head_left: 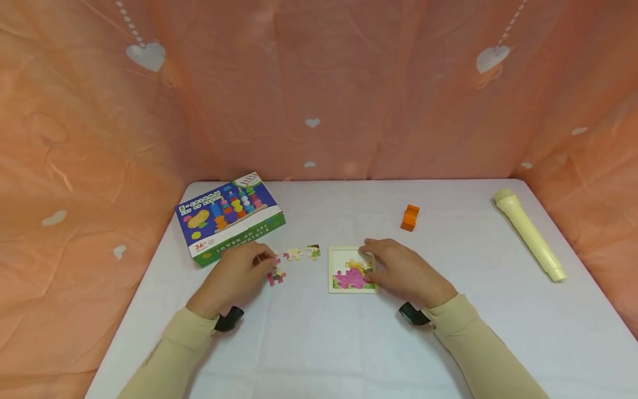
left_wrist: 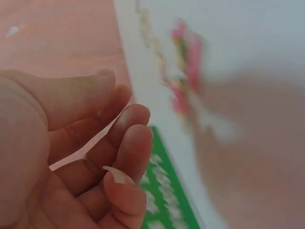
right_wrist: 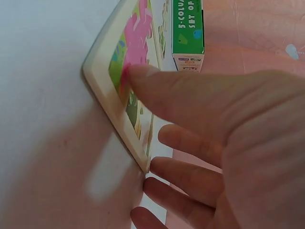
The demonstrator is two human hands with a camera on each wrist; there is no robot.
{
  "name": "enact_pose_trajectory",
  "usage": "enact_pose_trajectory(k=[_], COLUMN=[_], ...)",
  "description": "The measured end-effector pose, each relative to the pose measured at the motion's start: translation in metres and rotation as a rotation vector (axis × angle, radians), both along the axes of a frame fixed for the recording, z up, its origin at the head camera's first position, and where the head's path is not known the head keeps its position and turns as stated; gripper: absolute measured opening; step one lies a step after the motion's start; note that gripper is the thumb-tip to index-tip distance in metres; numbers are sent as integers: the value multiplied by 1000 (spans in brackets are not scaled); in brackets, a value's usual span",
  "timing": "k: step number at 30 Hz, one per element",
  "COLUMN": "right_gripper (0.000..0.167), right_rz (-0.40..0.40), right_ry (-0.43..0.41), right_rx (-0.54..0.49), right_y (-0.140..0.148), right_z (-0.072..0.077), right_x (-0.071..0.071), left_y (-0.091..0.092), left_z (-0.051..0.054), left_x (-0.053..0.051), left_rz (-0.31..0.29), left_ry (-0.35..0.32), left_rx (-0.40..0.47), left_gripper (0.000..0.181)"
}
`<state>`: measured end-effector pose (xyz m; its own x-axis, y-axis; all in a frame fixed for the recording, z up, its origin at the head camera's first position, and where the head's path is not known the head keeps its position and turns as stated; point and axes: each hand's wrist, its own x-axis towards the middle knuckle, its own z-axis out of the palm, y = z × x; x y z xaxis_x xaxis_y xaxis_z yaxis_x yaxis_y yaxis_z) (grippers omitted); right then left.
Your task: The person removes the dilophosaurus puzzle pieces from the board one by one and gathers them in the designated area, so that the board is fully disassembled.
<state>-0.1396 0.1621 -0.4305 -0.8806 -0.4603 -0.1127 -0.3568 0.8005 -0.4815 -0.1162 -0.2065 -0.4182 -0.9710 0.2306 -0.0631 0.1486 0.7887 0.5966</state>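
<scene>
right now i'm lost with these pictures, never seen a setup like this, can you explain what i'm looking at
There is no machine, just a person's bare left hand and right hand. The wide picture comes from a camera on the head, the close ones from one on each wrist. On the white table are a part-filled puzzle, loose pieces, a box, an orange block and a cream wand. The right hand rests its thumb on the puzzle. The left hand is by the loose pieces, fingers curved; I see nothing clearly held in it.
</scene>
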Motion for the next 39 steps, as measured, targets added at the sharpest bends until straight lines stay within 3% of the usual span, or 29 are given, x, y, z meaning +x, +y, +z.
enact_pose_trajectory(k=[5, 11, 16, 23, 29, 34, 39], right_gripper=[59, 51, 32, 24, 23, 24, 24], right_rz=[1, 29, 40, 63, 57, 68, 78], right_ry=[7, 29, 38, 27, -1, 39, 44], right_rx=[-1, -6, -22, -51, -41, -29, -42], right_y=[3, 7, 8, 6, 5, 7, 6], right_z=[1, 0, 1, 1, -2, -1, 0], right_x=[-2, -3, -5, -4, 0, -1, -3], left_y=[43, 100, 129, 143, 145, 146, 145], left_z=[8, 3, -2, -11, -15, -14, -13], left_x=[-15, -33, -44, -42, -35, -34, -35], left_rz=[-80, -229, -306, -307, -332, -324, -289], left_ry=[-7, 24, 8, -27, 17, 28, -10], left_rx=[0, -55, -122, -210, -269, -257, -233], left_gripper=[11, 14, 20, 36, 39, 42, 40])
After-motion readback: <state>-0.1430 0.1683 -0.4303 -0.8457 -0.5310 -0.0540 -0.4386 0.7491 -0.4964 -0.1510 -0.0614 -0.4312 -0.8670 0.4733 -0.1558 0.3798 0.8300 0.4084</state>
